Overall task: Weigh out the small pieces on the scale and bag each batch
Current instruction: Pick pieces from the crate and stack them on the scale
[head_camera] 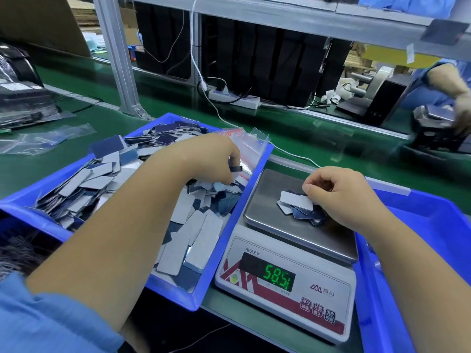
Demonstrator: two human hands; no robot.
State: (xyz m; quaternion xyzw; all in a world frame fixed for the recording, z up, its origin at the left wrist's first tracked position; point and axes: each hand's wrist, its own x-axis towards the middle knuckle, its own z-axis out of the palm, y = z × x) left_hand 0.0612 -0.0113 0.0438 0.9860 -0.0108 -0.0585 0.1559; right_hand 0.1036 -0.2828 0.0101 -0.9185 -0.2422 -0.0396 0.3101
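A long green conveyor belt [293,128] runs across the workbench, with a grey aluminium frame post [116,54] rising from its near edge and a white power strip [233,98] lying at its far edge. On the near side sits a wide blue plastic bin [211,253] heaped with small flat rectangular pieces, grey on one face and dark blue on the other [178,240]. To its right stands a white digital scale with a steel weighing pan [275,184], its green display [276,276] reading about 58.5, though the last digits are blurred. Right of the scale is the wall of a second blue plastic bin [407,230]. The left hand [216,159] reaches over the first bin, its fingers curled down into the heap and pinching a dark piece, just in front of a bundle of clear zip bags with red seal lines [251,146] that leans in the bin's far corner. The right hand [339,192] rests over the pan, thumb and curled fingers pinching a grey piece at the top of a small pile of the same pieces [300,210] lying on the steel. More clear bags [43,138] lie flat on the belt at far left.
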